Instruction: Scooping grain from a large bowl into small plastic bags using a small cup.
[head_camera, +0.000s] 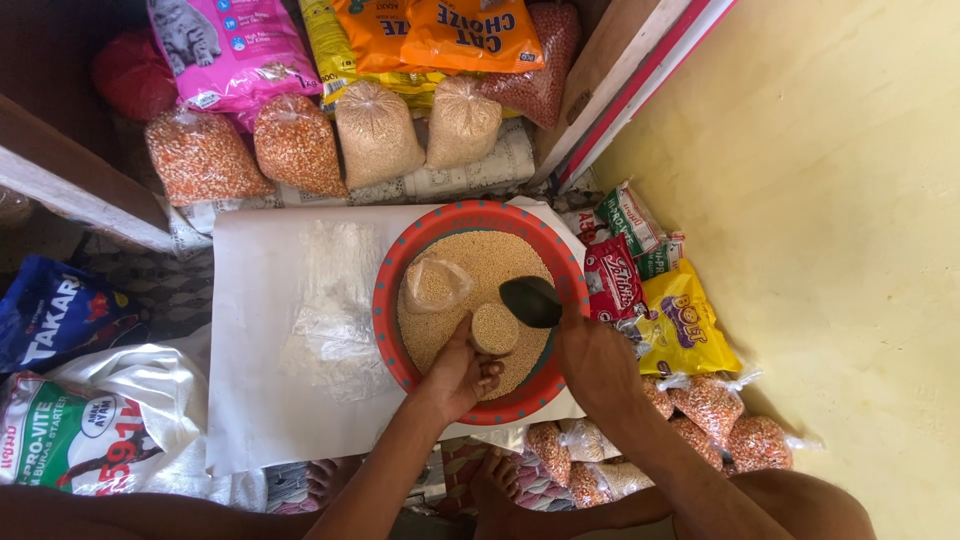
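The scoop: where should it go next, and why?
Probably tip the scoop in the right hand into the cup held by the left hand; both sit over the grain basin, close together.

**A:** Seen from above: two bare forearms, lean and long, ending in the left hand (462, 372) and the right hand (592, 362).

**B:** Anything worn on them?

**A:** Bare from fingertips up to the elbows and beyond. Knuckles rounded, wrists narrow, fingers slim.

**B:** And lower down?

**A:** A bare foot (492, 480) between the two arms, toes plainly visible. Toes of a second bare foot (322, 480) further left. A bare knee and thigh (800, 505) at bottom right, another stretch of bare leg (100, 512) along the bottom left edge.

**B:** Clothing?

**A:** Cannot tell; out of frame.
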